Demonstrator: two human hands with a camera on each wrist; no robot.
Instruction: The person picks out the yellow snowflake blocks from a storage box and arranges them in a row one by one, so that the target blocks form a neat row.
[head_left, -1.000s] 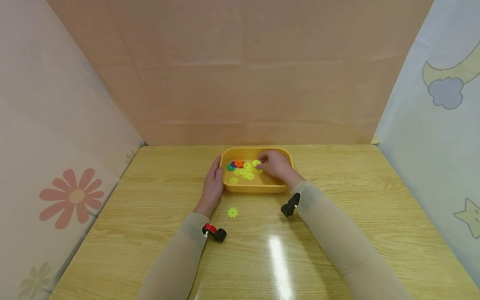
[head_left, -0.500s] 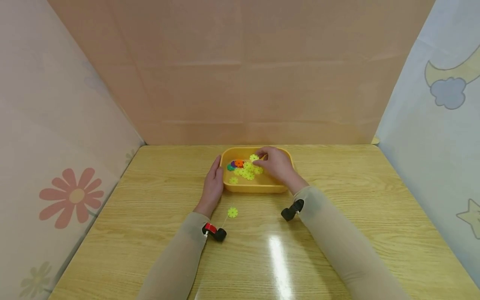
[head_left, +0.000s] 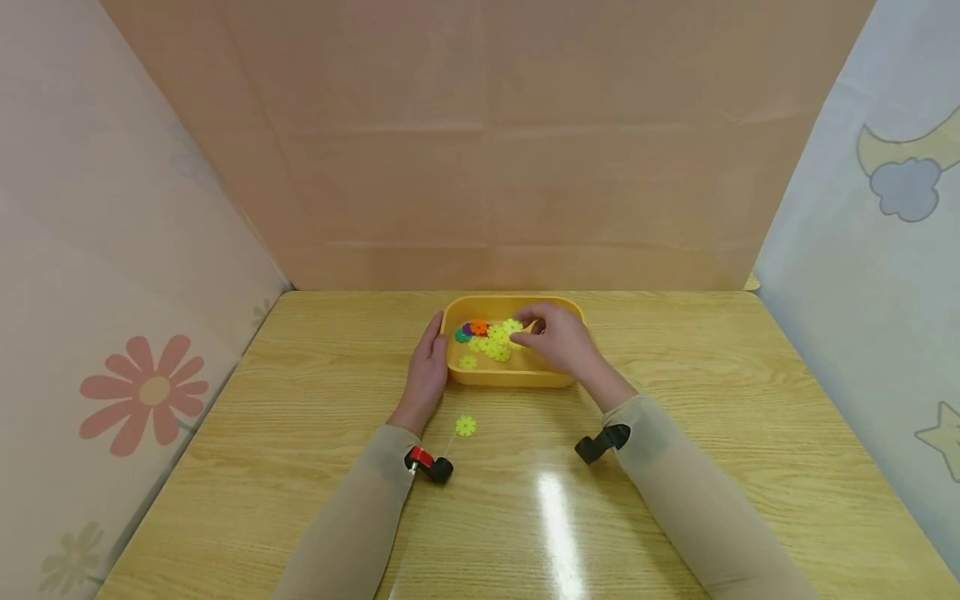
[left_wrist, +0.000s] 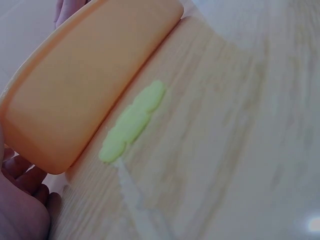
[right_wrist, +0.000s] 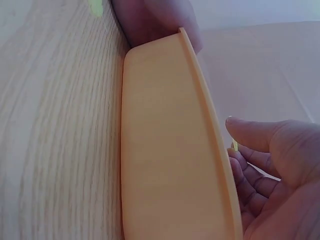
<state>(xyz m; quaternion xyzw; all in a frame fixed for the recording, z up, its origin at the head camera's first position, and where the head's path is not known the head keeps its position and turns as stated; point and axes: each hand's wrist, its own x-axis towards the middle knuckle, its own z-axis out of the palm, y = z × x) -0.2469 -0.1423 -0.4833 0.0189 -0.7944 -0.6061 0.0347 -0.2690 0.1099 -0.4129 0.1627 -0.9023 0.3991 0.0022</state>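
Note:
My left hand rests along the left end of a yellow-orange plastic tray, its fingers lying against the outer wall. Over the tray, my right hand pinches a yellow flower-shaped plastic piece between thumb and fingertips. In the right wrist view only a thin edge of that flower piece shows beyond the rim. Several more yellow flower pieces lie in the tray, with an orange piece and a green piece at their left. A thin string is hidden under nothing visible there.
On the wooden table, in front of the tray, lies a single yellow flower piece joined to a thin pale string. The string runs toward the left wrist camera. A tan wall stands behind.
My right hand lifted the yellow flower piece toward the back of the tray, then lowered it again near the pile. The right forearm shifted slightly right; my left hand stayed put.

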